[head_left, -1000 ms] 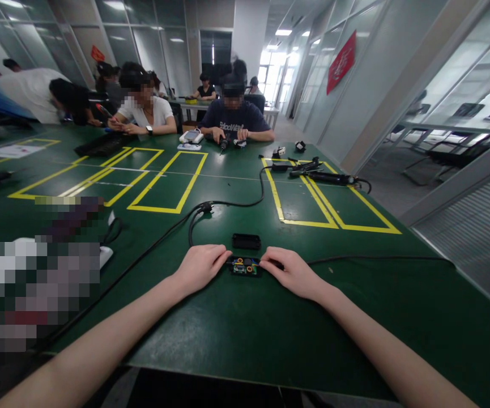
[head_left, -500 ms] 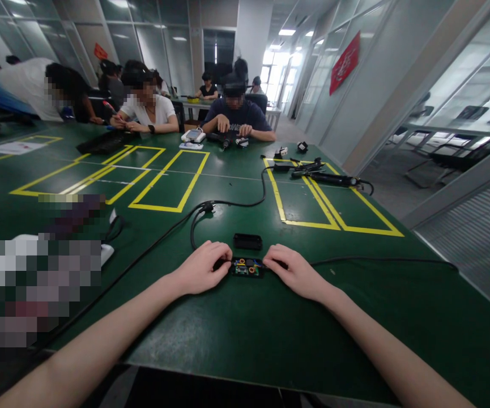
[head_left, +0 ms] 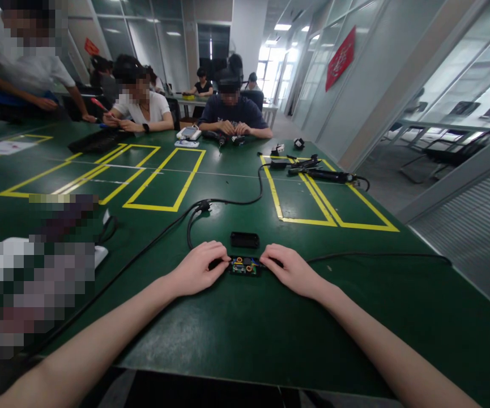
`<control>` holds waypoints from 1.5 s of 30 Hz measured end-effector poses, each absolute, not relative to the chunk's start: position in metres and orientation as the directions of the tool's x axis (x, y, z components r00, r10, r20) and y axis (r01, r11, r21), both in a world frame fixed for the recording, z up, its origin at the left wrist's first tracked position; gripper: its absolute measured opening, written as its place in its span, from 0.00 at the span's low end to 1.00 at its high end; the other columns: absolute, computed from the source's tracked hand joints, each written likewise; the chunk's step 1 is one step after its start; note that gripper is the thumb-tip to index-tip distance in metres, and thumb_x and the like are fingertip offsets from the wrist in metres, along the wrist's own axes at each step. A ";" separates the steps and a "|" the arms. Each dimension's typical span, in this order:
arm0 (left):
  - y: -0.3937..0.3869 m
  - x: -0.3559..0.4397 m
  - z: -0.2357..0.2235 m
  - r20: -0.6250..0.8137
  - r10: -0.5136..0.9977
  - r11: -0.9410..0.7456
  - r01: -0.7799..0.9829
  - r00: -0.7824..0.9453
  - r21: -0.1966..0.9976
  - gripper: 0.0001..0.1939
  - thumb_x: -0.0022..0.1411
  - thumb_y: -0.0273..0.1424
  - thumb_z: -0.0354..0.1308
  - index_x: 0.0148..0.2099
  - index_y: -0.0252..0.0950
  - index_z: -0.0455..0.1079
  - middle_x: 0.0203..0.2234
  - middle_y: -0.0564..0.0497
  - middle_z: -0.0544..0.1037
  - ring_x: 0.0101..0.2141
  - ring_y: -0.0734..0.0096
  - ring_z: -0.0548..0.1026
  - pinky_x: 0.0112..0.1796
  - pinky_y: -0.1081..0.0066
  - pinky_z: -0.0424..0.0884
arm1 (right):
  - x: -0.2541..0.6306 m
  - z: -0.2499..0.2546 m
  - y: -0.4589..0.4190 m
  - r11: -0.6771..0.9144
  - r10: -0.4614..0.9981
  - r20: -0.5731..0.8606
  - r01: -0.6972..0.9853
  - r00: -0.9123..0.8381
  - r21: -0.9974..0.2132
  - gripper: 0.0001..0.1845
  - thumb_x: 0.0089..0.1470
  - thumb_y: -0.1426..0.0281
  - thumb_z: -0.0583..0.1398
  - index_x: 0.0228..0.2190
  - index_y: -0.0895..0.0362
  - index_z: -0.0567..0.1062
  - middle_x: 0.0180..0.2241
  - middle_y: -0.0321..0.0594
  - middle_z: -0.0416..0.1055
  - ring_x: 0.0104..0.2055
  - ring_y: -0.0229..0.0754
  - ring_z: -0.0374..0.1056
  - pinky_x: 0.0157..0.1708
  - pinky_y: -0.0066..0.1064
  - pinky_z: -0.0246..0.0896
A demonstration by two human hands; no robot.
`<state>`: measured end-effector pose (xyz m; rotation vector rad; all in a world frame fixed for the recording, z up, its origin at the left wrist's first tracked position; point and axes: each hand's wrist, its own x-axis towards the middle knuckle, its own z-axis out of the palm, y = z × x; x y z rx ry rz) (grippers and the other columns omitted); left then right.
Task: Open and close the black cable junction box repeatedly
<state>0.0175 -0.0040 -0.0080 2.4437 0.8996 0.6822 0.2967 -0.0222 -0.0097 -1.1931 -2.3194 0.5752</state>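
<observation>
An open black power adapter case (head_left: 245,266) lies on the green table in front of me, its circuit board with copper coils and colored wires showing. My left hand (head_left: 202,266) pinches the black cable (head_left: 188,232) where it enters the case's left end. On the opposite side, my right hand (head_left: 289,269) is closed around the other black cable (head_left: 367,255) at the right end. The fingers hide both cable entries. Just beyond the case rests its black cover (head_left: 245,239), hollow side up, touched by neither hand.
A plug (head_left: 204,206) lies beyond my left hand. Yellow tape rectangles (head_left: 166,180) mark the green table (head_left: 211,334). Black tools and an adapter (head_left: 308,167) lie at the far right. Across the table sit a person in dark blue (head_left: 245,116) and another in white (head_left: 157,110).
My hands keep their hold at both ends of the case. The view has shifted slightly. At the far left, a person who was bent over now stands more upright.
</observation>
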 end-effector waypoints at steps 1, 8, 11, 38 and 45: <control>-0.004 0.018 -0.008 0.292 0.686 -0.688 0.463 0.666 0.559 0.08 0.71 0.28 0.53 0.36 0.37 0.68 0.33 0.51 0.75 0.35 0.65 0.72 0.39 0.66 0.67 | 0.297 -0.010 -0.022 0.533 0.833 0.209 0.642 -0.512 -0.551 0.17 0.71 0.66 0.53 0.30 0.55 0.73 0.31 0.41 0.73 0.35 0.43 0.69 0.37 0.34 0.64; -0.005 0.020 -0.008 0.285 0.675 -0.707 0.487 0.680 0.513 0.09 0.71 0.28 0.50 0.36 0.37 0.67 0.34 0.49 0.74 0.37 0.64 0.72 0.40 0.65 0.68 | 0.292 -0.008 -0.022 0.536 0.837 0.188 0.701 -0.513 -0.470 0.12 0.68 0.70 0.55 0.30 0.54 0.72 0.30 0.39 0.72 0.33 0.43 0.68 0.35 0.34 0.62; -0.006 0.021 -0.004 0.284 0.672 -0.717 0.506 0.684 0.479 0.08 0.70 0.28 0.51 0.35 0.37 0.67 0.36 0.49 0.75 0.39 0.62 0.72 0.41 0.63 0.68 | 0.290 -0.008 -0.021 0.540 0.840 0.188 0.745 -0.509 -0.391 0.12 0.64 0.72 0.57 0.27 0.53 0.69 0.26 0.37 0.68 0.30 0.42 0.65 0.33 0.34 0.59; -0.010 0.029 -0.013 0.395 0.556 -0.830 0.467 0.731 0.304 0.18 0.66 0.34 0.65 0.57 0.38 0.76 0.68 0.38 0.64 0.68 0.44 0.61 0.64 0.43 0.63 | 0.288 -0.014 -0.019 0.583 0.803 0.406 0.440 -0.436 -0.683 0.08 0.63 0.72 0.61 0.40 0.51 0.80 0.50 0.45 0.74 0.54 0.48 0.72 0.58 0.46 0.68; -0.010 0.028 -0.015 0.349 0.573 -0.816 0.477 0.742 0.327 0.18 0.66 0.34 0.65 0.57 0.37 0.75 0.69 0.36 0.64 0.64 0.46 0.68 0.62 0.46 0.68 | 0.284 -0.015 -0.022 0.555 0.816 0.402 0.371 -0.415 -0.744 0.13 0.62 0.74 0.58 0.45 0.52 0.79 0.46 0.45 0.74 0.50 0.46 0.73 0.51 0.43 0.74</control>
